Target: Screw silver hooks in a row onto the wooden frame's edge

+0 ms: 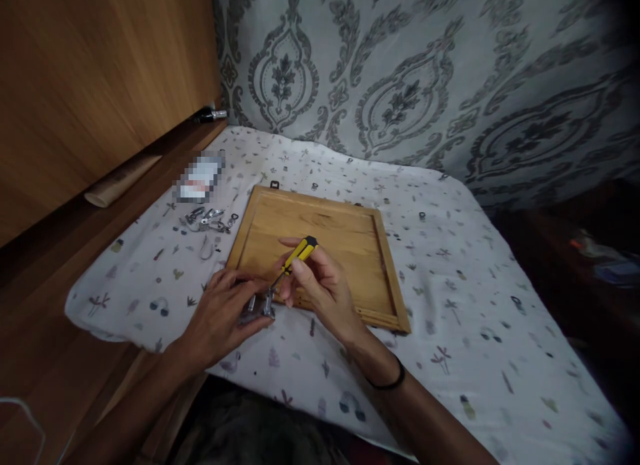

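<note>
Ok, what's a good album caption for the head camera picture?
The right hand holds a yellow screwdriver to a metal fitting in the left hand.

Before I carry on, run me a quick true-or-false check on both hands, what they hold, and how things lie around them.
1. The right hand holds a yellow and black screwdriver. True.
2. The left hand holds a small metal fitting. True.
3. The screwdriver's shaft points away from the metal fitting. False: it points toward it.
4. Loose metal pieces lie left of the wooden panel. True.
5. The wooden panel stands upright. False: it lies flat on the printed cloth.
6. Both wrists are bare. False: a dark band is round the right wrist.
</note>
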Demonstrator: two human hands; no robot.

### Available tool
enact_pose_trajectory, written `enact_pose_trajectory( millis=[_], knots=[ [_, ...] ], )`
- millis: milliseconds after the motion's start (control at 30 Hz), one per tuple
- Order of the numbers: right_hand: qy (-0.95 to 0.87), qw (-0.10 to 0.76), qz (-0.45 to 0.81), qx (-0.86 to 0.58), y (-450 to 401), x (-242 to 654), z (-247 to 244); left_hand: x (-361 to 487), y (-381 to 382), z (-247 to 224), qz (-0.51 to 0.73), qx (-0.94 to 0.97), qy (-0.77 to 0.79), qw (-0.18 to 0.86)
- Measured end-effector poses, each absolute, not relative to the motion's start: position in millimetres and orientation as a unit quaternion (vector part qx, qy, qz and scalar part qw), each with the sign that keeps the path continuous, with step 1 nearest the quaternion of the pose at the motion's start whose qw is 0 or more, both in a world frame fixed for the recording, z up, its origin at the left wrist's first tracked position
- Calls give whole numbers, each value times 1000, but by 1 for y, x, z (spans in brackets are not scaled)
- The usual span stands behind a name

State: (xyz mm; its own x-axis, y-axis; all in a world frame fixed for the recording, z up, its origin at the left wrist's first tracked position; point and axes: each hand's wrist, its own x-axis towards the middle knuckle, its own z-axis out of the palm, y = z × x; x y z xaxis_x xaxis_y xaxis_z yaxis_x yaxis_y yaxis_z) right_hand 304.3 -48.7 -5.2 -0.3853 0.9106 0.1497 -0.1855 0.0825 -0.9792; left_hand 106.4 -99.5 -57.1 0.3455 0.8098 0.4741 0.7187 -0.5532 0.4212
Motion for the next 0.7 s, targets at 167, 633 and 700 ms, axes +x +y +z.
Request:
enact_pose_trajectory(
  millis=[167, 633, 700],
  knots=[
    [-576, 462, 569, -363, -45, 304, 2, 106, -100, -60, 335, 813, 471, 67],
    [-569, 461, 609, -304, -46, 307, 4, 105, -99, -57, 335, 818, 464, 67],
    [-547, 479, 609, -316, -45, 306, 5, 105, -99, -58, 332, 819, 464, 71]
  ],
)
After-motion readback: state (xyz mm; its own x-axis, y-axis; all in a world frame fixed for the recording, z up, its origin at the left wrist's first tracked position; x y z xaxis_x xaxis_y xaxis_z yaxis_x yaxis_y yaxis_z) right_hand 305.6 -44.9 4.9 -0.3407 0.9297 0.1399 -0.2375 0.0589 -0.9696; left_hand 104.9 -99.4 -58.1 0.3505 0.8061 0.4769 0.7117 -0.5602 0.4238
